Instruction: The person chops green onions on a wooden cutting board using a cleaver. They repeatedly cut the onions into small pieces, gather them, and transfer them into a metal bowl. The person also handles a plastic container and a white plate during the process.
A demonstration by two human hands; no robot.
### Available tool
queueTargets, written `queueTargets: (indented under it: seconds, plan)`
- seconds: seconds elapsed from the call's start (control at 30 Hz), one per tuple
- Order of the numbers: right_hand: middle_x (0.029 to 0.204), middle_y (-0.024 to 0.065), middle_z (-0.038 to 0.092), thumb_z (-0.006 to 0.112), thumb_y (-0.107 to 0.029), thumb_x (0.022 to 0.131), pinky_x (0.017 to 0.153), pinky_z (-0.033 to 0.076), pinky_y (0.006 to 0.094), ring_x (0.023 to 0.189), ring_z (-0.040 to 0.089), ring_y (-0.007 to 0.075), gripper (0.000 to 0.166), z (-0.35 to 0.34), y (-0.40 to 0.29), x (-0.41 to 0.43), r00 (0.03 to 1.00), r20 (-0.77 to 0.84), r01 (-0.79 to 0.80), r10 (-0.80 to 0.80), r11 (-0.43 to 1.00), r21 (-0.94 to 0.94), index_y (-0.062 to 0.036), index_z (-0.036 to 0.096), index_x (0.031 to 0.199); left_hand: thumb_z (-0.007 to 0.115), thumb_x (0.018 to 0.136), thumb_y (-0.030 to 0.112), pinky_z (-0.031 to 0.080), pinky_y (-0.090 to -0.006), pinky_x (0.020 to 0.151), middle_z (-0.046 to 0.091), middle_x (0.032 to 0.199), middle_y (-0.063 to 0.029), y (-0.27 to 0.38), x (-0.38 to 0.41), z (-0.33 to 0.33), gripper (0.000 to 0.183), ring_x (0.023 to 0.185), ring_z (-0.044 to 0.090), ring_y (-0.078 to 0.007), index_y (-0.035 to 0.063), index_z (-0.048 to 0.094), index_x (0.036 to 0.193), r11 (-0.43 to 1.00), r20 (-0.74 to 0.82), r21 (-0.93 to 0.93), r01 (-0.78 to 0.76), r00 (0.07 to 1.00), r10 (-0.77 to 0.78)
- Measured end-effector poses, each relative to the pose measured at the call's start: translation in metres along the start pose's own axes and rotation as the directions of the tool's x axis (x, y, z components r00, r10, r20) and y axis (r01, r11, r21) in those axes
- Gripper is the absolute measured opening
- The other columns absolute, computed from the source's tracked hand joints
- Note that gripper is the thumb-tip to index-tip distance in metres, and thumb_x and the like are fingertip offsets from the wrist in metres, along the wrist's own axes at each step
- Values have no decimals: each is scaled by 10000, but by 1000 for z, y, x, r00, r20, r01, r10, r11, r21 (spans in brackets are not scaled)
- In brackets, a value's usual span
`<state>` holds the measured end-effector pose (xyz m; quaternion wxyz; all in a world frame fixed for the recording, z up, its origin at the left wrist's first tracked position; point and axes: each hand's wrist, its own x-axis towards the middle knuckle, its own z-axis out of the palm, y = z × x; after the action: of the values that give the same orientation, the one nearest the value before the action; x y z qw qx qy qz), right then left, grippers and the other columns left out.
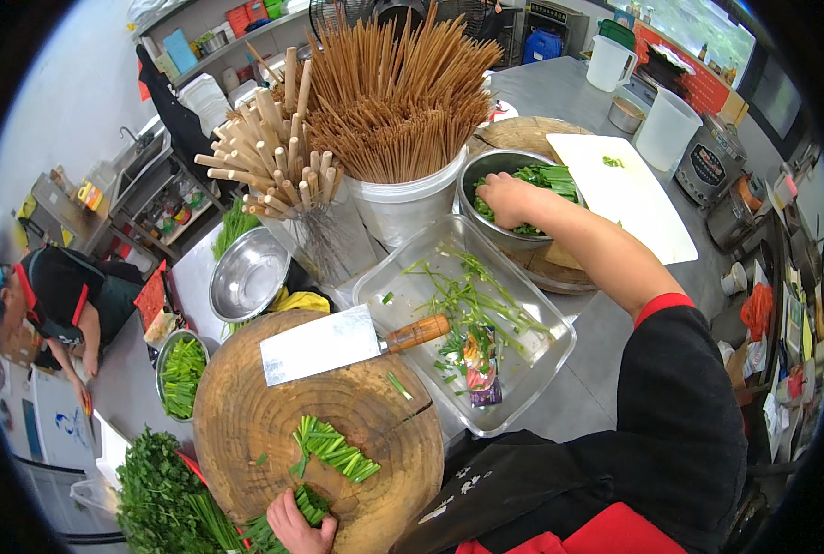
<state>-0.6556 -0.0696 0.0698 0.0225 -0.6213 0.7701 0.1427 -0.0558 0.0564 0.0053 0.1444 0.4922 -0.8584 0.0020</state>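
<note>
My left hand (pixel 299 524) rests on a bundle of green chives (pixel 311 503) at the near edge of a round wooden chopping block (pixel 232 429). Cut chive pieces (pixel 342 457) lie on the block just beyond it. Across the block's far side lies a cleaver (pixel 322 346), its wooden handle over the rim of a clear plastic tray (pixel 522 408). My right hand (pixel 512 201) reaches into a steel bowl (pixel 470 215) of cut greens (pixel 547 179); its fingertips are hidden among them. That bowl stands on a second wooden block (pixel 557 280).
The tray holds stems and a packet. A white bucket (pixel 405 208) of sticks, an empty steel bowl (pixel 251 273) and a bowl of chives (pixel 183 377) stand beyond. Coriander (pixel 155 485) lies near left, a white board (pixel 640 201) right. A co-worker (pixel 65 298) works far left.
</note>
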Motion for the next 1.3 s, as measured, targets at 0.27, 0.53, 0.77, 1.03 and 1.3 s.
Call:
queueTargets:
  seconds: [0.27, 0.53, 0.77, 1.03, 1.3]
  plan:
    - [1022, 157, 670, 740, -270, 685, 830, 489, 372, 934, 633, 301, 456, -45, 29, -6, 999, 23, 19, -29, 935, 354, -55, 665, 1080, 667, 645, 348, 407, -476, 932, 555, 1151, -193, -3, -4, 0, 716, 1065, 511, -376, 23, 501, 1261, 1000, 0, 13, 8, 1000, -8]
    - [837, 130, 684, 710, -176, 696, 721, 512, 387, 788, 647, 294, 223, -49, 28, -25, 973, -231, 87, 15, 900, 426, -72, 708, 894, 619, 635, 232, 386, -481, 871, 520, 1055, -212, -2, -2, 3, 603, 979, 488, -397, -51, 483, 1150, 999, 10, -35, 7, 1000, -7]
    - [872, 111, 689, 748, -219, 648, 743, 520, 403, 862, 653, 299, 238, -31, 13, -42, 995, -39, -92, 93, 996, 15, -106, 719, 855, 621, 637, 216, 389, -477, 872, 527, 1063, -206, -3, -2, 7, 597, 981, 492, -395, -50, 485, 1154, 998, -36, -65, -22, 999, 19]
    - [845, 107, 681, 674, -168, 660, 726, 522, 410, 836, 644, 307, 182, -41, 15, -38, 984, -126, -101, 123, 980, 170, -132, 710, 834, 625, 625, 234, 391, -483, 886, 535, 1076, -202, -6, -3, 9, 611, 999, 499, -398, -49, 492, 1150, 998, -51, -51, -23, 999, 20]
    - [775, 123, 660, 729, -190, 725, 684, 505, 360, 715, 627, 240, 310, -58, -29, -51, 940, -340, 178, -29, 891, 418, -28, 657, 981, 665, 619, 339, 406, -470, 876, 554, 1088, -184, -12, 1, 12, 685, 982, 515, -371, -9, 512, 1188, 999, -34, -39, 3, 999, -4]
